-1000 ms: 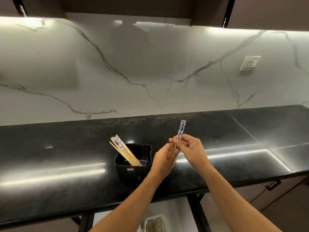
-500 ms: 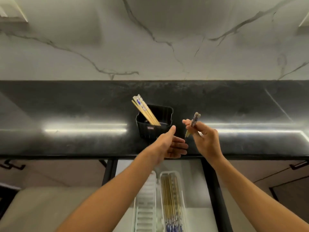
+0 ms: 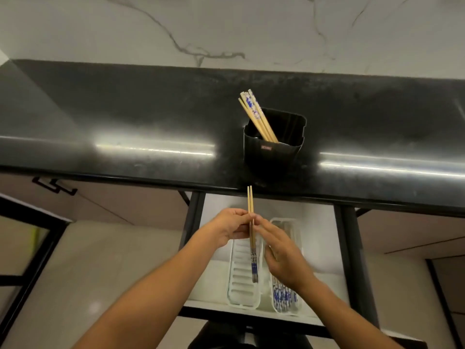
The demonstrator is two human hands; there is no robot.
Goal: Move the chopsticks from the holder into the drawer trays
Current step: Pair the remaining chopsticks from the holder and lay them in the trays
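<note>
Chopsticks [image 3: 250, 205], two together, are held over the open drawer [image 3: 318, 248], above the white tray [image 3: 241, 285]. The left hand [image 3: 230, 226] pinches them in the middle. The right hand [image 3: 283, 255] touches them with straight fingers. Other chopsticks [image 3: 254, 114] lean in the black holder [image 3: 271, 157] on the counter [image 3: 151, 109].

The bench [image 3: 151, 117] is black polished stone, glossy, with long streaks of reflected light. Behind it the wall [image 3: 251, 26] looks like smooth white marble with grey veins and a soft sheen. The holder [image 3: 274, 157] is black plastic, slightly shiny. Its chopsticks [image 3: 254, 114] are pale matt wood – blue-and-white printed at the tops – as is the held pair of chopsticks [image 3: 250, 205]. Below, the left tray [image 3: 241, 273] is white ribbed plastic and the right tray [image 3: 298, 233] clear plastic. The drawer [image 3: 319, 235] has a smooth white floor and a black frame, seemingly metal. The cabinet front [image 3: 125, 205] is matt beige.
</note>
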